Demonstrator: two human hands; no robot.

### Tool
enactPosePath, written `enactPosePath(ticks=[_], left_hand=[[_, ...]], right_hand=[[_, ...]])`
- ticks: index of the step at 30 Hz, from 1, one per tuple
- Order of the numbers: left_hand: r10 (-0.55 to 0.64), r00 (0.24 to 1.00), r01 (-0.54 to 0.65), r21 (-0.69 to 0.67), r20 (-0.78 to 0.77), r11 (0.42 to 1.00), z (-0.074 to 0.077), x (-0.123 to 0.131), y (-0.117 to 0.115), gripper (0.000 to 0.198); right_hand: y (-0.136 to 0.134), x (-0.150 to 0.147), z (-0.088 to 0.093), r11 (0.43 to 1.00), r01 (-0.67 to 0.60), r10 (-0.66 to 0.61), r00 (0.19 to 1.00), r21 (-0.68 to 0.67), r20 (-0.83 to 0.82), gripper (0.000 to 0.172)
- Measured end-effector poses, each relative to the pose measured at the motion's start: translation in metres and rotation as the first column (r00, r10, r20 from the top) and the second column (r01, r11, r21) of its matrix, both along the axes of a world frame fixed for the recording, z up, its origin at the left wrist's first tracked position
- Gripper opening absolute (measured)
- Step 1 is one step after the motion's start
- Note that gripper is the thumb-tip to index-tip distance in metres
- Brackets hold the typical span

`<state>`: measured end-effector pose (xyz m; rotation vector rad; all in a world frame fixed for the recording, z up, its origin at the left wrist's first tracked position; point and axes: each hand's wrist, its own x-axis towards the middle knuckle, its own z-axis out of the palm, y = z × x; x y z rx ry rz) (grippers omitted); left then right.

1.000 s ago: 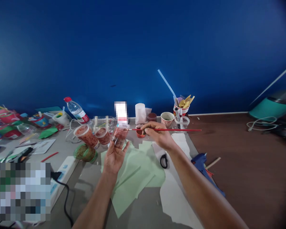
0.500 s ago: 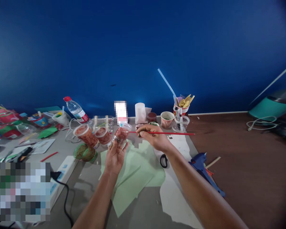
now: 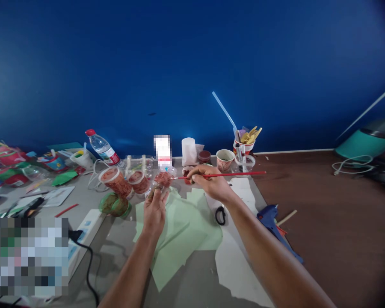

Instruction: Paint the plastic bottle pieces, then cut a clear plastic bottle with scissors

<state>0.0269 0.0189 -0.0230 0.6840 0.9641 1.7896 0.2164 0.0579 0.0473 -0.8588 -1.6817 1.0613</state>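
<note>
My left hand (image 3: 155,210) holds up a small clear plastic bottle (image 3: 163,179) smeared with red paint, fingers wrapped round its lower end. My right hand (image 3: 210,182) pinches a long red-handled paintbrush (image 3: 231,174), which lies nearly level with its tip touching the bottle's right side. Both hands hover above light green paper sheets (image 3: 179,239) on the grey table (image 3: 199,278). A small pot of red paint (image 3: 187,173) sits just behind my right hand.
Red-painted cups (image 3: 115,180), a green-painted container (image 3: 114,205), a water bottle (image 3: 102,148), a tissue roll (image 3: 189,152), a paper cup (image 3: 225,159) and a tool holder (image 3: 244,145) line the back. Scissors (image 3: 220,215), a blue glue gun (image 3: 271,218) and a power strip (image 3: 83,231) lie nearby.
My left hand has turned the bottle and rotated palm-down, shifting slightly up. The brush handle has tilted back toward level while its tip stays on the bottle.
</note>
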Motion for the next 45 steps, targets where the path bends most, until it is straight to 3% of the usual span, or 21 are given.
enactPosePath(ticks=[4, 8, 15, 20, 24, 36, 45], left_hand=[[0.062, 0.960, -0.072, -0.024, -0.274, 0.997, -0.004, 0.000, -0.001, 0.035], [0.105, 0.810, -0.138, -0.013, -0.576, 0.990, -0.013, -0.001, -0.001, 0.041], [0.167, 0.566, -0.090, 0.141, -0.807, 0.986, -0.023, -0.007, -0.001, 0.028], [0.220, 0.429, -0.070, 0.210, -0.876, 0.975, -0.021, -0.007, -0.003, 0.027], [0.258, 0.363, -0.072, 0.249, -0.895, 0.966, -0.021, -0.007, -0.002, 0.027], [0.315, 0.255, -0.058, 0.311, -0.914, 0.949, -0.021, -0.009, -0.003, 0.025], [0.333, 0.227, -0.002, 0.342, -0.915, 0.940, -0.017, -0.005, -0.005, 0.027]], right_hand=[[0.000, 0.002, 0.000, 1.000, 0.016, -0.015, 0.998, 0.005, -0.054, 0.019], [0.000, -0.003, -0.001, 0.999, -0.034, 0.036, 0.997, 0.041, -0.068, 0.018], [0.000, 0.003, 0.005, 1.000, 0.006, -0.007, 0.999, -0.027, -0.049, 0.019], [-0.002, 0.000, 0.003, 0.999, -0.024, 0.026, 0.997, 0.025, -0.067, 0.020], [-0.003, -0.001, 0.004, 0.999, -0.029, 0.029, 1.000, 0.018, 0.008, 0.020], [-0.006, 0.000, 0.008, 1.000, -0.024, 0.023, 1.000, 0.019, 0.014, 0.018], [-0.004, 0.004, 0.011, 0.999, 0.022, -0.022, 1.000, 0.026, -0.014, 0.019]])
